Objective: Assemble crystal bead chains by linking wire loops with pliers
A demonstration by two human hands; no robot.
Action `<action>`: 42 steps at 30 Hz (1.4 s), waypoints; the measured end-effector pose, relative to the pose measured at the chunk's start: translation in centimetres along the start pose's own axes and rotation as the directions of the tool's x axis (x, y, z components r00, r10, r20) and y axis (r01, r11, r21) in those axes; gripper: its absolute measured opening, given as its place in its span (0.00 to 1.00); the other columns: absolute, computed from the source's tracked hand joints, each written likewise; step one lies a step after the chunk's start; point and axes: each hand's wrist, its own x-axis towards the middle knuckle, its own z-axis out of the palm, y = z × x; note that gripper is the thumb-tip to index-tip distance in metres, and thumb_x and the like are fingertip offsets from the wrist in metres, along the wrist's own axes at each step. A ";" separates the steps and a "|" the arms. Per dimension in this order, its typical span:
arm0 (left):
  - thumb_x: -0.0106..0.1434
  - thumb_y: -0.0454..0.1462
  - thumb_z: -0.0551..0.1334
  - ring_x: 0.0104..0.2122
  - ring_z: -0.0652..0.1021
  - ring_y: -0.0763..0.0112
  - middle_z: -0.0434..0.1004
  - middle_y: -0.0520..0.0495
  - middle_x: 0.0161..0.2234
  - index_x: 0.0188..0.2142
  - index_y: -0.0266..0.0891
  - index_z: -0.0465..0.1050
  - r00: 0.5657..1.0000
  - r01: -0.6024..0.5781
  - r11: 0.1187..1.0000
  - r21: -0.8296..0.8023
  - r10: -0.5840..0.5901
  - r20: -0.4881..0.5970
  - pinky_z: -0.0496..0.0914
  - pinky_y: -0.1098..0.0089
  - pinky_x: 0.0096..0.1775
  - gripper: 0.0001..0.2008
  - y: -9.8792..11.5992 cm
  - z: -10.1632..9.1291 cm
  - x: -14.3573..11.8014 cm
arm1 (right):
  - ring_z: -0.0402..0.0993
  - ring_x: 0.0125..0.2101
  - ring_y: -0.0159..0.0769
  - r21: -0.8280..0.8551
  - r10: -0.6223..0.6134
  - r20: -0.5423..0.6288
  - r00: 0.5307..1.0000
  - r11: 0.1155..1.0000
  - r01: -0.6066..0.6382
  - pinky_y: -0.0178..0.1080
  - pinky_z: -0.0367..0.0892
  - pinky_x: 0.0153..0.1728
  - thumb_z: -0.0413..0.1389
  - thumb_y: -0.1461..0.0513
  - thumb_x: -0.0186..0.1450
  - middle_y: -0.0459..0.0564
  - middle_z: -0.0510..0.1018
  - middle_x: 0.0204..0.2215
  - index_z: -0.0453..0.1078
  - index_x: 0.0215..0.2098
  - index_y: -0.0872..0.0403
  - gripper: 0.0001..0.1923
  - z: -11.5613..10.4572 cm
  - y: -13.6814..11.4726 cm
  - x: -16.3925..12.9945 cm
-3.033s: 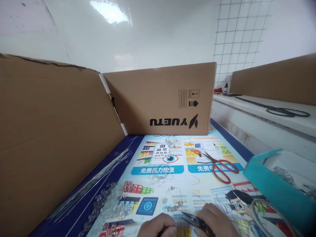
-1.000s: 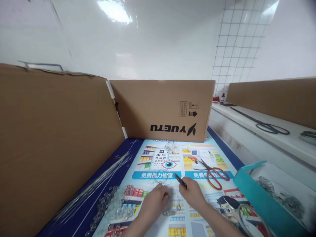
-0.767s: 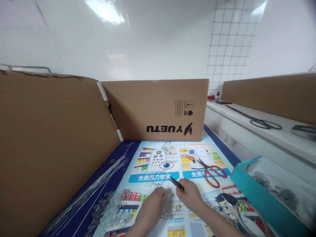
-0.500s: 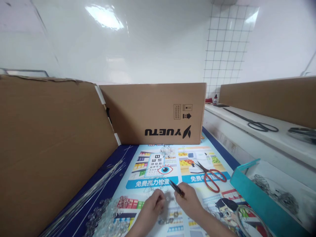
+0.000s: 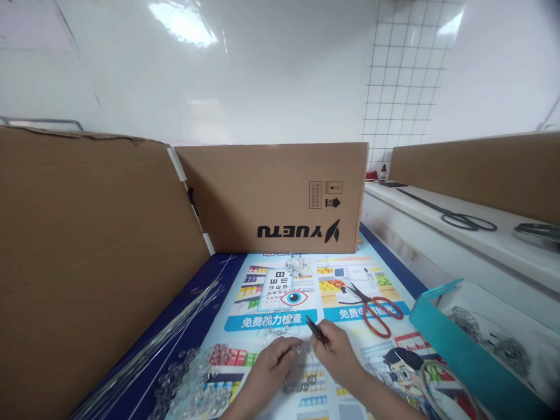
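Low over the printed table cover, my right hand (image 5: 336,350) grips a small pair of pliers (image 5: 315,330), its dark tips pointing up and left. My left hand (image 5: 275,364) is closed beside it, thumb and fingers pressed together. A clear bead (image 5: 299,349) shows at its fingertips; what it pinches is too fine to make out. Just beyond the left hand lies a thin wire piece with clear beads (image 5: 278,331). A few loose clear beads (image 5: 301,386) rest between my wrists. At lower left sits a heap of clear beads (image 5: 196,382).
Straight wires (image 5: 161,344) lie along the left, by a cardboard wall (image 5: 96,256). Another cardboard panel (image 5: 271,192) stands behind. Red-handled scissors (image 5: 377,312) and a teal box (image 5: 472,356) with wire pieces lie right. A wire coil (image 5: 450,385) is near the front; black scissors (image 5: 455,216) rest on the ledge.
My left fingers have stretched a little to the right, towards the pliers. The pliers have shifted slightly right in my right hand. The view has tilted slightly.
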 end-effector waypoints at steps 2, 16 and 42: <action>0.60 0.40 0.55 0.40 0.73 0.63 0.76 0.45 0.39 0.42 0.41 0.74 0.998 -0.048 0.998 0.037 0.047 0.040 0.65 0.69 0.43 0.13 0.3 0.1 -0.1 | 0.56 0.23 0.29 0.015 -0.012 0.013 1.000 1.000 0.011 0.32 0.53 0.25 0.48 0.65 0.59 0.40 0.58 0.21 0.52 0.22 0.52 0.10 -0.1 -0.2 -0.1; 0.58 0.40 0.55 0.23 0.67 0.71 0.66 0.53 0.21 0.26 0.38 0.68 0.998 0.007 1.000 0.000 -0.007 0.061 0.62 0.73 0.27 0.09 0.5 0.5 -0.2 | 0.57 0.24 0.29 0.070 -0.019 0.002 1.000 0.997 0.019 0.32 0.54 0.27 0.50 0.67 0.56 0.40 0.60 0.21 0.55 0.21 0.53 0.08 -0.6 -0.7 -0.2; 0.52 0.52 0.63 0.22 0.63 0.75 0.63 0.53 0.22 0.22 0.36 0.68 0.993 0.076 0.954 -0.289 -0.045 0.113 0.58 0.73 0.25 0.20 0.1 0.9 0.1 | 0.55 0.22 0.27 0.160 0.048 0.033 0.998 0.986 -0.053 0.31 0.54 0.23 0.49 0.66 0.56 0.39 0.57 0.19 0.54 0.21 0.53 0.08 0.5 -1.4 -0.4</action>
